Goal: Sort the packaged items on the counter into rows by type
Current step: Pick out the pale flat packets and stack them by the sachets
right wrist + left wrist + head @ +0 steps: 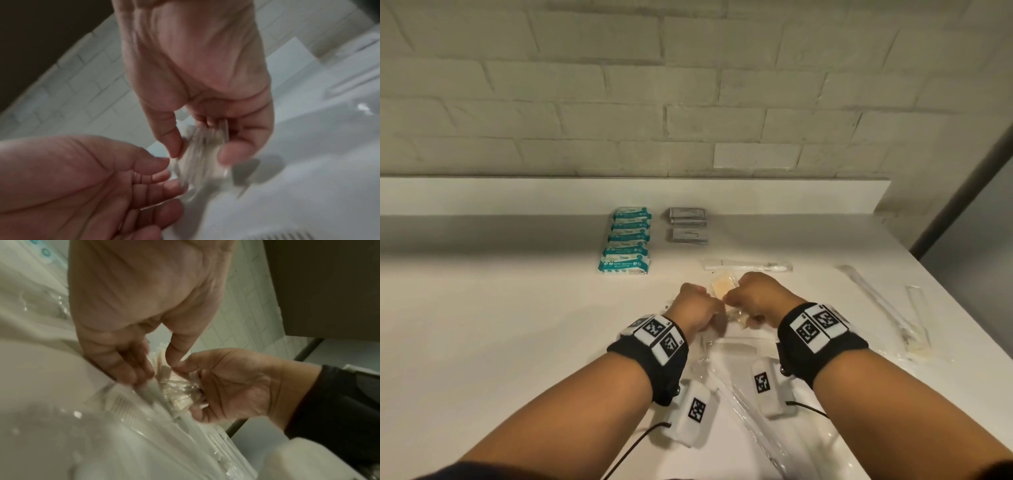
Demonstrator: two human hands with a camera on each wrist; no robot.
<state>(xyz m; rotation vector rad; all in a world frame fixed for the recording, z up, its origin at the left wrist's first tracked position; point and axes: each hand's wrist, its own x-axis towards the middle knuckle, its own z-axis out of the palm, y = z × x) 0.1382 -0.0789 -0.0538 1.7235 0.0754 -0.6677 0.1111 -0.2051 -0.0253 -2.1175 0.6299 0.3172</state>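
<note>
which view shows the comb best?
Head view: the comb lies in clear wrap between both wrists, its teeth sharp. Left wrist shows its teeth blurred under the fingers. Right wrist catches only a few teeth at the bottom edge.

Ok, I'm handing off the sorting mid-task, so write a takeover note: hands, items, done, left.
Left hand and right hand both pinch a clear-wrapped tan packet, low over the counter.
Done: teal wipe packs in a row; grey sachets rowed beside them.
Left: the held packet, a wrapped comb, the long clear-wrapped items at right and one behind the hands.
</note>
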